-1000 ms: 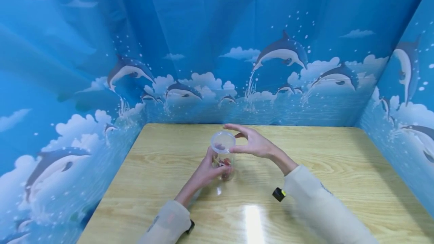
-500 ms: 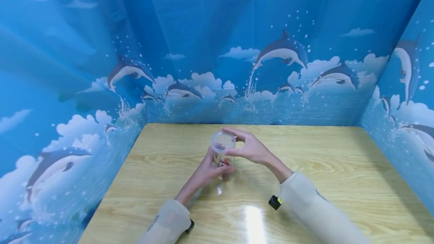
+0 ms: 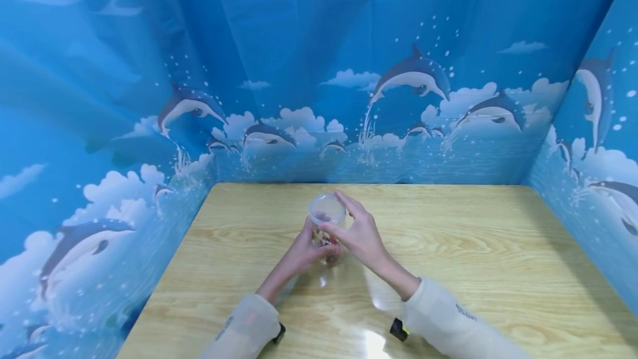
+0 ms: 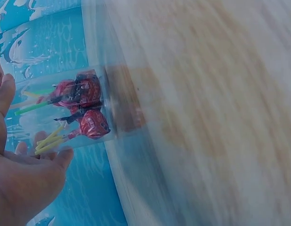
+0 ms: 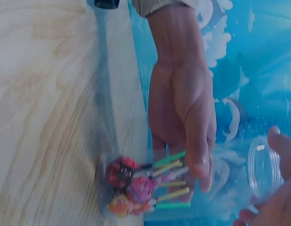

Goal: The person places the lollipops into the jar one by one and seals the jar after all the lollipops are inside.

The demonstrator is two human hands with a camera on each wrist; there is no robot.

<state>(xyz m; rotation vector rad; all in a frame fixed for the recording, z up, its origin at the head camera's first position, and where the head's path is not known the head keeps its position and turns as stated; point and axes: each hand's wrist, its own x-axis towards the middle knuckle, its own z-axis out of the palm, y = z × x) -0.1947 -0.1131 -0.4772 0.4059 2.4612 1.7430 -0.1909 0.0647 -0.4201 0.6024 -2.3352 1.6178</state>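
A clear plastic jar (image 3: 327,237) stands upright on the wooden table (image 3: 473,248), with several red and pink lollipops (image 4: 86,108) inside, sticks pointing up. My left hand (image 3: 315,247) grips the jar's body from the near left. In the right wrist view the left hand (image 5: 183,108) wraps the jar above the lollipops (image 5: 131,186). My right hand (image 3: 344,219) curls over the clear round lid (image 3: 327,208) on the jar's top, thumb at the near side and fingers at the far side. The right wrist view shows the lid (image 5: 263,167) between my right fingertips (image 5: 277,139).
Blue curtain walls (image 3: 309,98) printed with dolphins close off the table at the left, back and right. A small black device (image 3: 397,329) sits by my right sleeve, another (image 3: 279,334) by my left sleeve.
My right hand has swung round and closed its spread fingers over the lid, the forearm drawing in towards me. The left hand and the jar have stayed put.
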